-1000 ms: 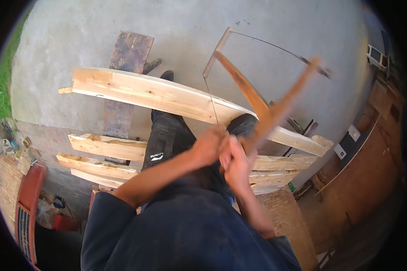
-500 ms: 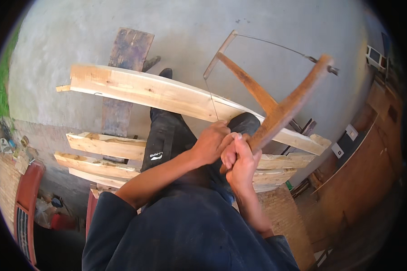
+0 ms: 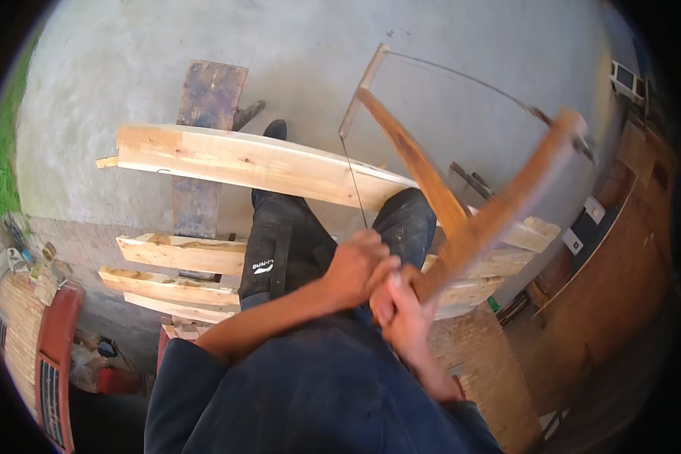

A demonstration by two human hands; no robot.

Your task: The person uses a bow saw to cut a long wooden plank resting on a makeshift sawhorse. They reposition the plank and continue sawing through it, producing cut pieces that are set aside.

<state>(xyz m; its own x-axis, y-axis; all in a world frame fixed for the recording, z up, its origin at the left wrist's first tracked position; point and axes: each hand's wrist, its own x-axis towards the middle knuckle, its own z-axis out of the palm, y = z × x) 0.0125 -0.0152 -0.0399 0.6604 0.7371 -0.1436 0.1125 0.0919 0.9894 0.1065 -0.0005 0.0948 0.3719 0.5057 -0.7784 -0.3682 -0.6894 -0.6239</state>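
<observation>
A wooden frame saw [image 3: 408, 150] spans the upper right, its thin blade crossing a long pale plank [image 3: 227, 157] that lies over my dark-trousered legs. My left hand [image 3: 354, 268] is closed on the saw's lower end, beside the blade. Just to its right, my right hand [image 3: 405, 310] is wrapped round the bottom of the saw's near arm, touching the left. The fingers of both hands partly hide the handle, and the near arm is blurred by motion.
More pale boards [image 3: 178, 253] lie either side of my legs, with a weathered dark board [image 3: 208, 91] beneath on the concrete. Grass [image 3: 7, 151] borders the left. Red-framed items and clutter [image 3: 57, 325] stand lower left; brown panels [image 3: 605, 265] fill the right.
Both hands and the saw's near end have moved down toward my body, drawing the saw along the cut. The view of the plank has shifted slightly.
</observation>
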